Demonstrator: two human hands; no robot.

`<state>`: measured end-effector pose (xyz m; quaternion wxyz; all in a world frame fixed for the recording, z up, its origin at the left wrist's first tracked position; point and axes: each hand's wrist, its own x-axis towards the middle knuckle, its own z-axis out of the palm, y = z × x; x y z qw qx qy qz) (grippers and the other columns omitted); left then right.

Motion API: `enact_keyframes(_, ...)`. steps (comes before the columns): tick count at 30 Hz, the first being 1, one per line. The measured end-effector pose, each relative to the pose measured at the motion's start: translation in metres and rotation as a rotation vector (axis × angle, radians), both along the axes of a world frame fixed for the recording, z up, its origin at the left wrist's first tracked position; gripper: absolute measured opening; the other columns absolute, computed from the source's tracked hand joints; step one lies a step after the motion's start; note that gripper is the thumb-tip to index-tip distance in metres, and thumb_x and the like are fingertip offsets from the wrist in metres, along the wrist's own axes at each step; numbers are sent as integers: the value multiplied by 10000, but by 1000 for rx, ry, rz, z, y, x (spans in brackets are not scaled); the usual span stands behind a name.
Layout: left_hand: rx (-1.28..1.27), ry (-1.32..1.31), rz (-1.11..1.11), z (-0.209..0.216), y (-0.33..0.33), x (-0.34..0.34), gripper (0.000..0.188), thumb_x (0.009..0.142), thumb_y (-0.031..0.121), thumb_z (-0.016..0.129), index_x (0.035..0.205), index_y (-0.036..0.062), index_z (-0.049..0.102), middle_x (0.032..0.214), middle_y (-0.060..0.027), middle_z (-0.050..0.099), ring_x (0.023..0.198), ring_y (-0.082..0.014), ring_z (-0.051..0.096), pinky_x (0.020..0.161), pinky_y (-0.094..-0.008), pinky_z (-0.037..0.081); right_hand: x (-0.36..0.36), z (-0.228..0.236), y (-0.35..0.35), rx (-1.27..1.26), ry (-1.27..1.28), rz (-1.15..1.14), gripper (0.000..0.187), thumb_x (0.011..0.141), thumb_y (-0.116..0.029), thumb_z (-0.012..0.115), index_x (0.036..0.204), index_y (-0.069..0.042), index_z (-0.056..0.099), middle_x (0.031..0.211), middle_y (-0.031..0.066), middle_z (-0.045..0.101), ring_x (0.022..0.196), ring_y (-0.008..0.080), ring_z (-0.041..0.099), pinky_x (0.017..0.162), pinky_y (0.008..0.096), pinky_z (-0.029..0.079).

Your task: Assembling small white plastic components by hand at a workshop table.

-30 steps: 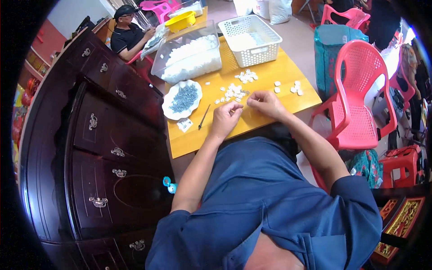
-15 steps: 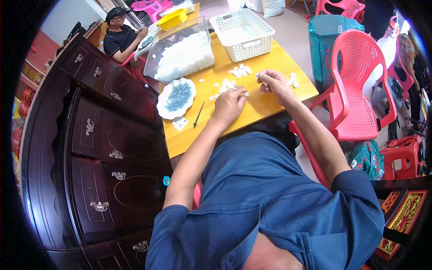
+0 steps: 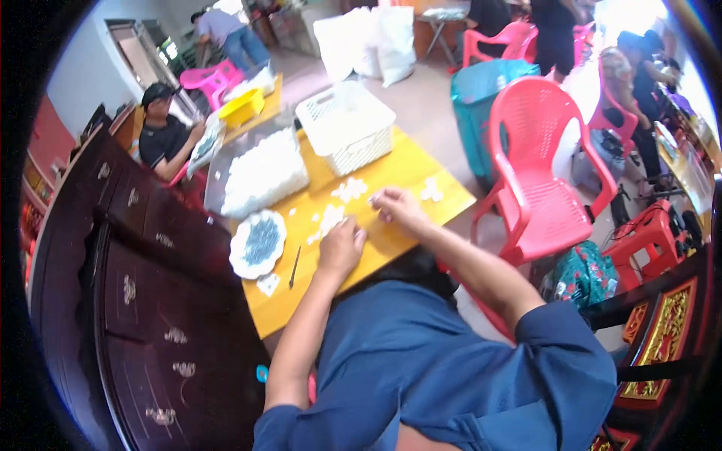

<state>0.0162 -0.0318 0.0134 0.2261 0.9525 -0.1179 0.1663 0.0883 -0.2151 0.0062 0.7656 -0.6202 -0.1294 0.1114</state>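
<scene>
Over the near part of the yellow table [image 3: 301, 307], my left hand [image 3: 342, 248] is closed with its fingers curled; what lies in them is hidden. To its right, my right hand [image 3: 400, 210] pinches a small whitish piece [image 3: 374, 200] between thumb and fingertips. Its exact kind is too blurred to tell. Small white plastic pieces [image 3: 349, 189] lie scattered just beyond both hands, with several more [image 3: 431, 189] to the right. Left of my left hand are a scalloped white plate [image 3: 239, 259] heaped with small blue-grey parts [image 3: 263, 239] and a thin dark pointed tool [image 3: 295, 267].
A clear bin [image 3: 218, 177] full of white pieces and a white perforated basket [image 3: 359, 146] stand at the table's far side. Dark drawers [image 3: 177, 301] flank the left. A pink chair [image 3: 538, 188] stands right. A person [image 3: 165, 135] sits at the far left.
The whole view has shifted and tilted up, showing more of the room beyond. Both hands keep nearly the same place over the table, the right one still pinching a small piece.
</scene>
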Motion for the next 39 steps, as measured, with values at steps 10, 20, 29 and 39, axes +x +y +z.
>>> enact_keyframes(10,-454,-96,-101,152,-3,-49,254,857,85,722,1103,36,688,789,-49,659,655,-99,628,578,-271,490,-4,4,-2,132,-72,-128,195,983,-232,625,965,-39,647,831,4,638,641,64,581,599,204,470)
enact_keyframes(20,-434,-980,-324,296,-5,-151,392,847,80,519,1176,-133,532,885,-161,601,655,-130,509,563,-225,427,-2,-12,-5,132,-14,-115,158,979,-189,626,960,-38,666,832,6,636,629,54,544,578,205,428)
enact_keyframes(29,-355,-880,-167,270,117,-216,344,836,67,537,1132,-109,546,865,-149,598,658,-137,514,566,-233,429,-6,-6,8,47,-34,-112,149,977,-205,633,940,-63,662,824,-13,632,642,44,537,584,200,407)
enact_keyframes(39,-76,-1126,-259,320,154,-237,291,825,53,557,1083,-82,561,842,-135,594,660,-144,519,569,-243,431,-15,0,4,-44,-117,-123,222,974,-233,622,816,-77,607,607,-15,530,519,72,496,446,240,365)
